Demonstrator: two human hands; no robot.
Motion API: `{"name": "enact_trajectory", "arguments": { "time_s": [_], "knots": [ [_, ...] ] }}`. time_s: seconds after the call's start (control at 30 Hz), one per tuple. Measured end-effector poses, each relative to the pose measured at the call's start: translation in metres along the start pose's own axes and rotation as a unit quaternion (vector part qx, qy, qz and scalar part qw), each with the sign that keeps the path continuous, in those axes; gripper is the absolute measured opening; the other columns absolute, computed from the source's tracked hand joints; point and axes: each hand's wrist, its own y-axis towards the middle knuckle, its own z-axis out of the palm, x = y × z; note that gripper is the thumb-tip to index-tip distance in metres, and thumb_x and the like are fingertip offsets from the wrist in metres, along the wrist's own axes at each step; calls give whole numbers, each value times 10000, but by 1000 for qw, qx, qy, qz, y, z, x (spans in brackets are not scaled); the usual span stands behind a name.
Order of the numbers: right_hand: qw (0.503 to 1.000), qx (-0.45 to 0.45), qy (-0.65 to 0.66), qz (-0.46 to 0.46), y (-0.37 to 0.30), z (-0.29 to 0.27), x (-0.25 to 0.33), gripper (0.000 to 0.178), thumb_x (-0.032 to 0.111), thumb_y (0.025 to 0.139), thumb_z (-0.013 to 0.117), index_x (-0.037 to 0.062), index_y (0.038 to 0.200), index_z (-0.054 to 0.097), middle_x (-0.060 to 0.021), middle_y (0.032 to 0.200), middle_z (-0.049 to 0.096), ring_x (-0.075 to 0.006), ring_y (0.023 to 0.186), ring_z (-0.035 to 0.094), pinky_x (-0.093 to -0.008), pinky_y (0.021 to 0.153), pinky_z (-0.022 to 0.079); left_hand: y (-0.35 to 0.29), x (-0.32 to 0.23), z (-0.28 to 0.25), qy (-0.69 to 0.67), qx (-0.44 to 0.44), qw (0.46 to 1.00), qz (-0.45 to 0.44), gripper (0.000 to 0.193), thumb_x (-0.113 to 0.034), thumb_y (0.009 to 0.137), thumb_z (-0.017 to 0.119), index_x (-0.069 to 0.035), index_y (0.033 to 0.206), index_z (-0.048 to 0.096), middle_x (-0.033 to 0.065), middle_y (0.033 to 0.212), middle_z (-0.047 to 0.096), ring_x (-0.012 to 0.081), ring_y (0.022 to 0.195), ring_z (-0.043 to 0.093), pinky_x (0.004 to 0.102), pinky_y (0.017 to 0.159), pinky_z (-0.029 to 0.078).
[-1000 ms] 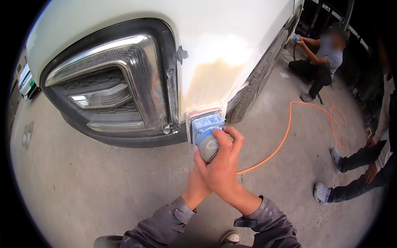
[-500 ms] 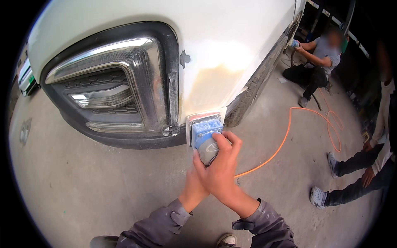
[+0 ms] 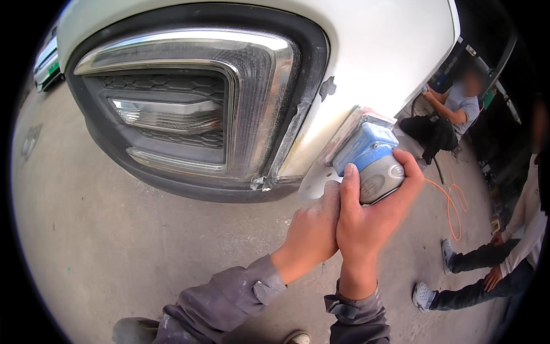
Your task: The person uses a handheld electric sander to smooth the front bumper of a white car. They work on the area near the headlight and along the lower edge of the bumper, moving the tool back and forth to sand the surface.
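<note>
My right hand (image 3: 375, 215) grips a blue and grey power sander (image 3: 379, 172), thumb on one side and fingers curled over the other. The sander's flat square pad is tilted against the white bumper corner (image 3: 312, 140), right of the lamp housing. Tucked against the right wrist, my left hand (image 3: 309, 232) is curled closed below the sander. Most of its fingers are out of sight, so what it grips is hidden. A dark bare patch (image 3: 327, 88) shows in the white paint. Scuffed, peeling film runs down the black trim (image 3: 295, 135) beside the lamp.
A lamp housing (image 3: 258, 103) with chrome edging fills the left. An orange hose (image 3: 452, 209) lies looped on the concrete floor (image 3: 143, 246). One person (image 3: 458, 106) crouches at the far right; another's legs (image 3: 475, 292) extend in from the right. A white car (image 3: 48, 66) stands far left.
Both hands and the sander have moved right and up, and the sander is now tilted. My view has shifted, so the lamp looks larger and further right.
</note>
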Motion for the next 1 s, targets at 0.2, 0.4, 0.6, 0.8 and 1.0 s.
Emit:
{"name": "enact_trajectory", "arguments": {
  "time_s": [0.2, 0.4, 0.6, 0.8, 1.0],
  "knots": [
    [997, 29, 24, -64, -52, 21, -13, 663, 57, 707, 775, 20, 1255, 403, -195, 1184, 429, -331, 1081, 441, -441, 927, 374, -43, 55, 7, 17, 31, 999, -36, 538, -225, 809, 669, -4, 1236, 426, 232, 1047, 606, 444, 867, 620, 497, 676, 500],
    [999, 27, 16, -22, -51, 19, -20, 663, 72, 724, 777, 32, 1263, 394, -200, 1207, 403, -341, 1115, 428, -450, 938, 372, -36, 55, 7, -18, 44, 998, -35, 469, -188, 824, 641, 8, 1191, 426, 243, 930, 626, 444, 825, 625, 498, 654, 501],
    [997, 34, 15, -63, -56, 22, -4, 687, 56, 718, 762, 36, 1284, 372, -193, 1251, 365, -327, 1174, 384, -447, 967, 350, -36, 58, -6, -20, 48, 999, 4, 439, -136, 831, 615, 32, 1161, 379, 249, 832, 635, 456, 750, 627, 509, 604, 495],
    [998, 43, 15, -44, -62, 17, -11, 691, 61, 723, 756, 30, 1287, 357, -207, 1254, 354, -340, 1188, 362, -454, 984, 325, -39, 57, -14, 0, 74, 997, 16, 454, -128, 822, 619, 33, 1174, 380, 245, 847, 629, 464, 743, 617, 519, 592, 485],
    [1000, 16, 18, -17, -61, 16, -16, 657, 69, 746, 720, 16, 1281, 343, -178, 1228, 379, -301, 1171, 387, -423, 1021, 299, -32, 47, -18, 8, 104, 994, 8, 508, -114, 804, 622, 36, 1228, 386, 238, 897, 611, 450, 738, 615, 511, 591, 492]
  ]
}}
